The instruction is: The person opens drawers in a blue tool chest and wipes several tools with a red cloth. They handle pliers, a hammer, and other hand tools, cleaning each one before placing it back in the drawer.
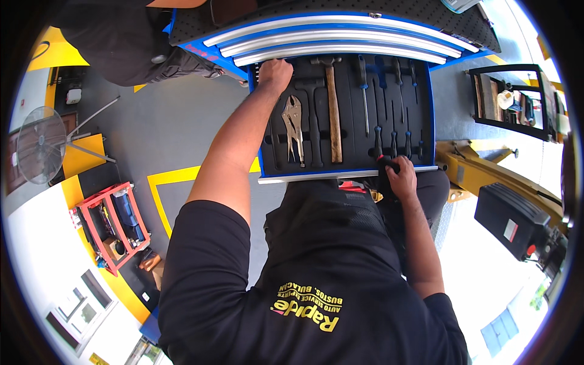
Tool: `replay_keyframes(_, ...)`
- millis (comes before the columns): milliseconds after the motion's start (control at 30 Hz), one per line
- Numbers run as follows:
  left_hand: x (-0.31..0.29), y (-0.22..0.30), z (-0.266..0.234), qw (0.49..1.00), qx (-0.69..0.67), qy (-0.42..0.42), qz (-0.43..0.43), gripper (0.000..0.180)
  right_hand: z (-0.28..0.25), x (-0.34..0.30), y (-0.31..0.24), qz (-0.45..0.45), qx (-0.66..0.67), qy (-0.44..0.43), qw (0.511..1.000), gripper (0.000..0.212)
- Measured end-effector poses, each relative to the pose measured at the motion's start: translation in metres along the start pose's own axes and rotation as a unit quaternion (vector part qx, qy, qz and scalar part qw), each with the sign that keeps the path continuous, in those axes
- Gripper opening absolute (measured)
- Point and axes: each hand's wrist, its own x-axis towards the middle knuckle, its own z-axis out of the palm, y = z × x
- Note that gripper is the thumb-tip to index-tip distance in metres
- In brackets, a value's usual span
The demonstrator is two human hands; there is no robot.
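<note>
An open drawer (pixel 353 149) of a blue tool chest lies in front of me, lined with dark foam. My left hand (pixel 275 74) reaches into its back left corner with curled fingers; whatever they hold is hidden. My right hand (pixel 401 177) is closed around a black tool handle with a red part (pixel 384 160), over the drawer's front edge; its kind cannot be made out. In the foam lie locking pliers (pixel 293 121), a wooden-handled hammer (pixel 333 115) and several screwdrivers (pixel 363 73) with blue-and-black handles. Between pliers and hammer is a hammer-shaped recess (pixel 314 121).
Closed drawers with silver handles (pixel 340 38) rise behind the open one. Another person (pixel 131 45) stands at the far left beside the chest. A red rack (pixel 114 225) and a fan (pixel 41 145) are at left. On the right stand a black shelf (pixel 511 103) and a yellow lift arm (pixel 486 170).
</note>
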Motion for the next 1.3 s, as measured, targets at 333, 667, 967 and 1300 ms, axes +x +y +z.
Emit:
replay_keyframes(333, -0.015, 0.006, -0.005, 0.989, 0.111, 0.090, 0.028, 0.020, 0.002, 0.001, 0.004, -0.002, -0.014, 0.011, 1.000, 0.023)
replay_keyframes(667, -0.097, -0.007, -0.089, 0.865, -0.484, -0.130, -0.015, 0.021, 0.005, 0.002, 0.012, 0.032, 0.040, 0.013, 0.999, 0.027)
replay_keyframes(967, -0.228, 0.087, -0.142, 0.456, -0.885, -0.055, -0.078, 0.025, 0.000, 0.007, 0.033, 0.125, 0.330, 0.039, 0.935, 0.032)
replay_keyframes(1300, -0.264, 0.139, -0.195, 0.450, -0.888, -0.068, -0.060, 0.023, -0.077, -0.016, -0.154, 0.094, 0.742, -0.185, 0.637, 0.038)
